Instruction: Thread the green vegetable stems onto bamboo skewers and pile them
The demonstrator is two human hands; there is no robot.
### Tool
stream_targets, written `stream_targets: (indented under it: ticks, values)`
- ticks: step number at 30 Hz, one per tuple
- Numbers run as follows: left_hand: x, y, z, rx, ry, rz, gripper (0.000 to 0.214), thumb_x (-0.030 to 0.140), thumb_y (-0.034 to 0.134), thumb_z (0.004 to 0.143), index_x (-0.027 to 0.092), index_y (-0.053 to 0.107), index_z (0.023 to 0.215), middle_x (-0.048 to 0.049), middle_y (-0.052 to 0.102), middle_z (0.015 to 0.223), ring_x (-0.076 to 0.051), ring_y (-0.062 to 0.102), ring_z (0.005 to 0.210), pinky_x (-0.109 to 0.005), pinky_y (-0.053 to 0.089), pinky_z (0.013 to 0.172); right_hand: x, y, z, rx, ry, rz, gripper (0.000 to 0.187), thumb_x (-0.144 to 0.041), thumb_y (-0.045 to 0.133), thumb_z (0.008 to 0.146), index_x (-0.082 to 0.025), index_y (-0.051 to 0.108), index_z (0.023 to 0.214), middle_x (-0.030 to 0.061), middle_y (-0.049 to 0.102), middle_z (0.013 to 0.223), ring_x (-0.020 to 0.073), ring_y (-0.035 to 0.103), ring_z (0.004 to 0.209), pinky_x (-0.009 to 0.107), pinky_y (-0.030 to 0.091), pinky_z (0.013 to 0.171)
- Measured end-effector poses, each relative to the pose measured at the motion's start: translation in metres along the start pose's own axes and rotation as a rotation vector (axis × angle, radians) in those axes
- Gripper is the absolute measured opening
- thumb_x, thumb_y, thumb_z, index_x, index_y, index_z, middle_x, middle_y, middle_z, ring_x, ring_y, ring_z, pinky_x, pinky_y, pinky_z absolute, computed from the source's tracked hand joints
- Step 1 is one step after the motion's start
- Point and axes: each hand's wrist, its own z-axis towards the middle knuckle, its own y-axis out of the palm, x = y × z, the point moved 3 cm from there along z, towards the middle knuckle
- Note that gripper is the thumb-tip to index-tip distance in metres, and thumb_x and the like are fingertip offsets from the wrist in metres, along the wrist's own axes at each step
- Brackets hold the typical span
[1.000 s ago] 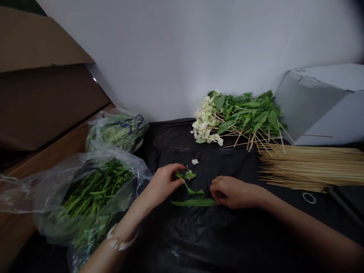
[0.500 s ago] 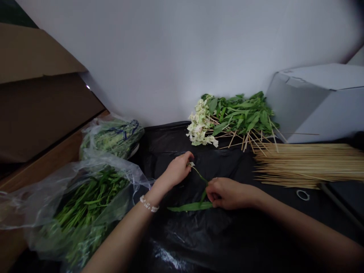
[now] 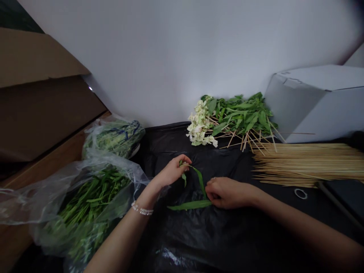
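Observation:
My left hand (image 3: pixel 176 169) pinches a thin leafy green stem, its small leaves (image 3: pixel 184 179) hanging below the fingers. One long narrow leaf (image 3: pixel 200 181) arcs from there down to my right hand (image 3: pixel 223 192), which is closed on its lower end. Another long green leaf (image 3: pixel 189 206) points left from under the right fingers, just above the black plastic sheet (image 3: pixel 182 235). What lies inside the right fist is hidden. Beyond the hands, a pile of green leaves (image 3: pixel 241 113) and pale curled leaf pieces (image 3: pixel 199 125) lies on thin wooden skewers (image 3: pixel 244 140).
At left, clear plastic bags hold leafy greens (image 3: pixel 91 201) and another bundle (image 3: pixel 113 136) with blue marking. Bare bamboo skewers (image 3: pixel 307 163) lie at right, near a ring (image 3: pixel 300 193) and a dark flat object (image 3: pixel 344 197). A white box (image 3: pixel 313 98) and a cardboard box (image 3: pixel 36 102) flank the wall.
My left hand has shifted slightly left, and more of the stem's small leaves and the arcing leaf now show. My right hand stays almost in place.

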Motion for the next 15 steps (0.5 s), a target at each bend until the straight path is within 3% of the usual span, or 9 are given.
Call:
stream_targets:
  ticks: [3,5,8,11,13,15]
  values:
    - [0.013,0.014,-0.018,-0.203,-0.018,-0.213,0.026,0.037,0.052,0.088,0.016,0.064,0.097,0.0007,0.059,0.073,-0.012,0.053,0.062,-0.022,0.042,0.057,0.001,-0.007,-0.001,0.076,-0.014,0.044,0.008,-0.011,0.056,0.074,-0.018,0.060,0.075,0.0013,0.061,0.076,0.0138,0.055,0.071,0.024,0.039,0.067]
    - [0.019,0.026,-0.031,-0.310,-0.027,-0.214,0.029,0.042,0.057,0.085,0.016,0.066,0.093,0.0009,0.058,0.072,-0.012,0.052,0.062,-0.022,0.040,0.056,-0.001,-0.012,-0.001,0.185,-0.010,0.085,0.009,-0.011,0.055,0.077,-0.018,0.059,0.076,0.0005,0.061,0.074,0.0125,0.053,0.068,0.024,0.038,0.065]
    - [0.025,0.031,-0.051,-0.349,-0.045,-0.142,0.027,0.043,0.059,0.084,0.017,0.064,0.083,0.0023,0.055,0.069,-0.011,0.048,0.062,-0.021,0.037,0.055,-0.005,-0.014,0.001,0.341,-0.003,0.192,0.007,-0.014,0.056,0.082,-0.017,0.060,0.079,0.0003,0.062,0.075,0.0116,0.054,0.067,0.023,0.039,0.063]
    - [0.030,0.009,-0.082,-0.366,-0.082,-0.130,0.025,0.042,0.054,0.087,0.019,0.062,0.082,0.0041,0.049,0.066,-0.010,0.045,0.060,-0.020,0.036,0.055,-0.005,-0.006,0.004,0.324,0.011,0.324,0.010,-0.024,0.061,0.085,-0.017,0.061,0.093,-0.0003,0.065,0.077,0.0114,0.057,0.066,0.022,0.042,0.062]
    - [0.025,-0.015,-0.116,-0.427,-0.161,-0.116,0.023,0.042,0.055,0.086,0.022,0.065,0.084,0.0042,0.052,0.065,-0.011,0.046,0.059,-0.020,0.036,0.053,-0.002,0.001,0.006,0.258,0.032,0.316,0.021,-0.030,0.065,0.085,-0.018,0.062,0.102,0.0001,0.066,0.078,0.0128,0.060,0.067,0.024,0.043,0.063]
    - [0.010,-0.038,-0.160,-0.436,-0.234,-0.034,0.018,0.041,0.067,0.075,0.025,0.070,0.083,0.0025,0.060,0.071,-0.013,0.053,0.064,-0.021,0.042,0.057,0.002,0.007,0.007,0.222,0.045,0.252,0.019,-0.031,0.064,0.086,-0.018,0.064,0.100,0.0018,0.067,0.080,0.0142,0.060,0.071,0.026,0.044,0.066]
